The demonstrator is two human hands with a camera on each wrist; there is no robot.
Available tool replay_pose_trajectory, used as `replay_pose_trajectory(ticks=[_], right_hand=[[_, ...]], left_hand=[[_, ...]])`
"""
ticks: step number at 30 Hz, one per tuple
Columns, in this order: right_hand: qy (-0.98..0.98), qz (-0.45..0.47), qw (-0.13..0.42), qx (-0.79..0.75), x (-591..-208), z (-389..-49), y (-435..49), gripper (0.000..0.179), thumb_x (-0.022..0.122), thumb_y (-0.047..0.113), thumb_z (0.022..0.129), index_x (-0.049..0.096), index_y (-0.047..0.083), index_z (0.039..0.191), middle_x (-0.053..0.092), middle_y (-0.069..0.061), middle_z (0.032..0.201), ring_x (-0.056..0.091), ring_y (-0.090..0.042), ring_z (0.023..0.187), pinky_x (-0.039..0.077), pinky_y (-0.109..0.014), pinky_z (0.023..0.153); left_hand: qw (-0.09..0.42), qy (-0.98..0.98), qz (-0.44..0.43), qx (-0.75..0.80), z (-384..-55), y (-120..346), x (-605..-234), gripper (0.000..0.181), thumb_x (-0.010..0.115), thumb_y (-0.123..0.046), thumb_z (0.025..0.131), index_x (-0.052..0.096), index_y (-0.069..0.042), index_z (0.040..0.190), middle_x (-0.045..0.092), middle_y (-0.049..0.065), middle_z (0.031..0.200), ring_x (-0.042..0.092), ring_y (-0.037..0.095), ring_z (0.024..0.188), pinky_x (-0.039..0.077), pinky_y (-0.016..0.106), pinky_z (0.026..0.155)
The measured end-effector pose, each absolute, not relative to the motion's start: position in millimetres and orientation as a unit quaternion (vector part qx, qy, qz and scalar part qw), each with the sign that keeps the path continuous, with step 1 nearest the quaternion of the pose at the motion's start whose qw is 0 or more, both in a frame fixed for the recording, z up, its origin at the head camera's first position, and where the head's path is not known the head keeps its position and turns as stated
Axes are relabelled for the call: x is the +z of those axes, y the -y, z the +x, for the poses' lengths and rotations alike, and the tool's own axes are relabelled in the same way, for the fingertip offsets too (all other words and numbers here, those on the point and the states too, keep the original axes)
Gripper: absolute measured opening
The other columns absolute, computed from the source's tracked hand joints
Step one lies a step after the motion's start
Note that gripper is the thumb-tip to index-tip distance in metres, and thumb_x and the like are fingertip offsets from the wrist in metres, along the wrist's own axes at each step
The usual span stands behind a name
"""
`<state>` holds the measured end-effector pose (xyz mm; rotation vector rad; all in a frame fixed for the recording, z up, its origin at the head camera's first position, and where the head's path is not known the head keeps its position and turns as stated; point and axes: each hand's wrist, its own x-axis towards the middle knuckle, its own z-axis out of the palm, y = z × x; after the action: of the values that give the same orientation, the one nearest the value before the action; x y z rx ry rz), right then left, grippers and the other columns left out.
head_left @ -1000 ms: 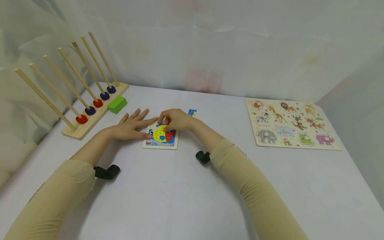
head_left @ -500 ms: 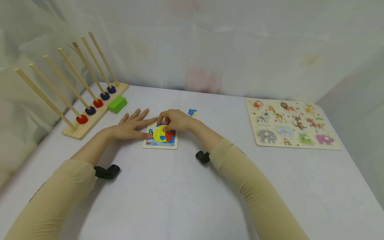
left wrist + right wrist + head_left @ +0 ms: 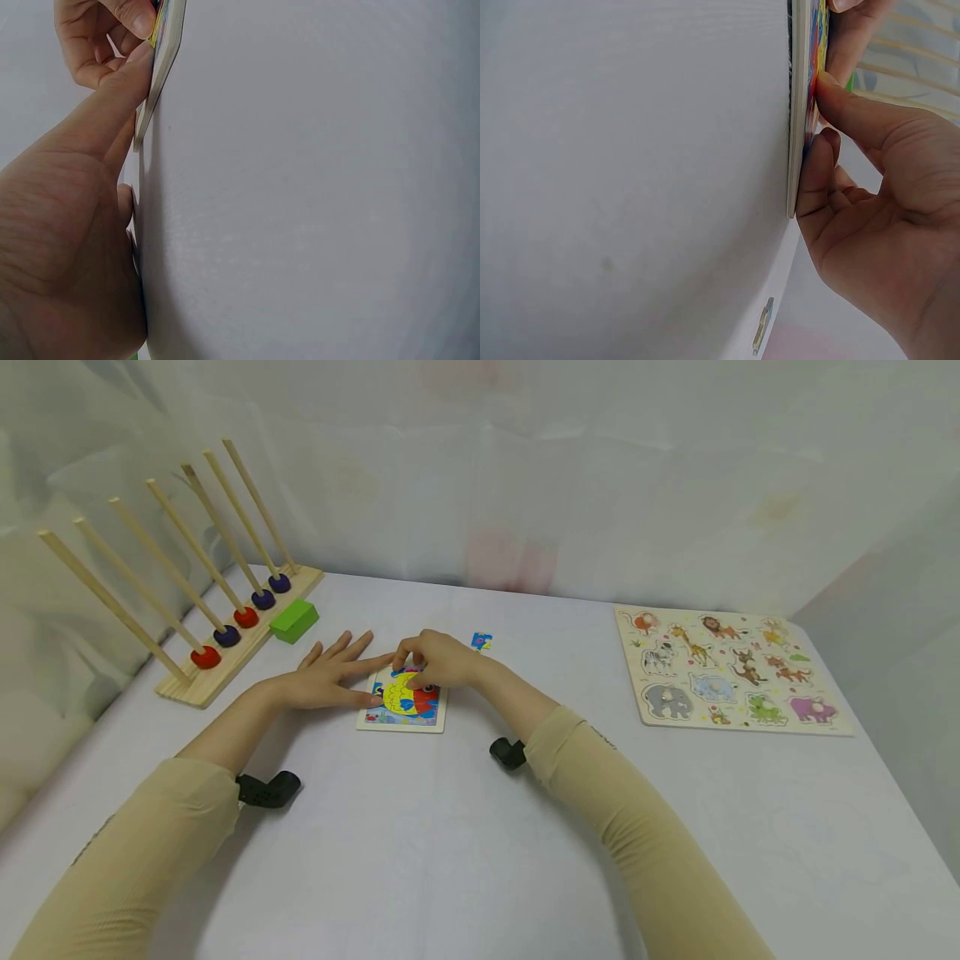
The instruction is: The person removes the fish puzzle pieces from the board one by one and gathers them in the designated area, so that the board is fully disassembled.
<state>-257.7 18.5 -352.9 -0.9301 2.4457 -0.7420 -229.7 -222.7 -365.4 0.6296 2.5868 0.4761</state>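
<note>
A small square fish jigsaw puzzle (image 3: 401,720) in a pale wooden tray lies flat on the white table. My left hand (image 3: 322,681) is spread at its left side, fingers straight; the thumb rests on the fish's tail end and the index finger lies at the upper left corner. Over the upper right of the puzzle, my right hand (image 3: 444,660) has thumb and index finger bent onto a puzzle piece at the fish's top, mostly hidden under the fingers. In the right wrist view the thumb (image 3: 836,97) presses the yellow and red picture. A loose puzzle piece (image 3: 482,641) lies just behind the right hand.
At the back left stands a wooden peg rack (image 3: 195,689) with upright rods and red and dark blue beads. A green block (image 3: 294,622) lies against its base. An animal peg puzzle board (image 3: 735,668) lies on the right. Pale cloth hangs behind the table.
Both hands keep almost the same places. The right hand's fingers shift only very slightly over the puzzle; the tray and the loose piece stay put.
</note>
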Motion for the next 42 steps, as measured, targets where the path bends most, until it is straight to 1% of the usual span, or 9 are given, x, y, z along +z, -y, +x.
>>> replay_pose_trajectory(ticks=[8,16,23,25,31,34,38,42], right_hand=[[-0.876,-0.334,0.204,-0.281,-353.4,-256.9,-18.3,0.027,0.07,0.016,0.091,0.063,0.018,0.117,0.057,-0.009,0.12,0.052,-0.021,0.109,0.047,-0.027,0.088],[-0.874,-0.337,0.207,-0.282,-352.2,-256.6,-18.1,0.026,0.07,0.015,0.091,0.062,0.016,0.116,0.059,-0.008,0.118,0.053,-0.021,0.106,0.047,-0.027,0.09],[-0.872,-0.335,0.215,-0.285,-355.7,-259.1,-17.2,0.026,0.07,0.017,0.092,0.061,0.018,0.116,0.058,-0.005,0.121,0.052,-0.019,0.109,0.048,-0.026,0.089],[-0.872,-0.335,0.213,-0.285,-356.0,-259.7,-17.5,0.025,0.07,0.017,0.091,0.061,0.018,0.115,0.059,-0.005,0.12,0.053,-0.019,0.108,0.048,-0.026,0.089],[-0.869,-0.345,0.201,-0.293,-355.8,-259.5,-18.3,0.026,0.071,0.015,0.09,0.062,0.015,0.115,0.061,-0.005,0.115,0.054,-0.019,0.106,0.049,-0.028,0.094],[-0.865,-0.35,0.199,-0.299,-355.4,-259.1,-18.1,0.026,0.072,0.014,0.09,0.062,0.013,0.114,0.063,-0.004,0.114,0.053,-0.019,0.108,0.048,-0.029,0.096],[-0.865,-0.349,0.199,-0.3,-355.1,-258.9,-18.1,0.026,0.072,0.013,0.09,0.063,0.013,0.114,0.062,-0.004,0.112,0.053,-0.018,0.107,0.048,-0.029,0.094],[-0.866,-0.342,0.204,-0.303,-355.6,-259.3,-19.1,0.027,0.072,0.015,0.09,0.063,0.014,0.114,0.062,-0.004,0.113,0.053,-0.018,0.103,0.048,-0.027,0.092]], left_hand=[[0.214,-0.934,0.224,0.177,-229.0,222.1,-365.9,0.08,0.06,-0.058,0.089,0.028,-0.029,0.156,-0.006,0.01,0.169,-0.015,0.043,0.154,-0.016,0.073,0.114],[0.213,-0.933,0.227,0.179,-229.7,222.1,-366.6,0.08,0.06,-0.059,0.089,0.029,-0.029,0.156,-0.005,0.011,0.169,-0.015,0.043,0.154,-0.016,0.073,0.114],[0.205,-0.938,0.215,0.181,-229.7,216.1,-364.6,0.078,0.06,-0.06,0.089,0.032,-0.029,0.155,-0.001,0.012,0.169,-0.012,0.044,0.154,-0.013,0.074,0.115],[0.203,-0.938,0.215,0.179,-231.1,210.2,-363.7,0.079,0.058,-0.061,0.09,0.031,-0.027,0.155,0.0,0.012,0.169,-0.012,0.044,0.154,-0.012,0.073,0.116],[0.207,-0.936,0.228,0.17,-234.1,193.4,-364.3,0.085,0.053,-0.065,0.091,0.026,-0.02,0.157,-0.003,0.013,0.169,-0.013,0.047,0.153,-0.01,0.074,0.116],[0.206,-0.936,0.231,0.168,-232.9,190.4,-364.4,0.083,0.053,-0.061,0.093,0.025,-0.017,0.157,-0.004,0.015,0.168,-0.013,0.05,0.152,-0.01,0.076,0.114],[0.209,-0.937,0.227,0.161,-232.6,189.3,-365.6,0.08,0.052,-0.057,0.095,0.024,-0.017,0.158,-0.006,0.014,0.168,-0.014,0.049,0.152,-0.01,0.075,0.115],[0.216,-0.937,0.223,0.161,-233.7,189.5,-368.3,0.079,0.051,-0.057,0.096,0.022,-0.017,0.158,-0.008,0.012,0.169,-0.017,0.045,0.152,-0.013,0.073,0.116]])
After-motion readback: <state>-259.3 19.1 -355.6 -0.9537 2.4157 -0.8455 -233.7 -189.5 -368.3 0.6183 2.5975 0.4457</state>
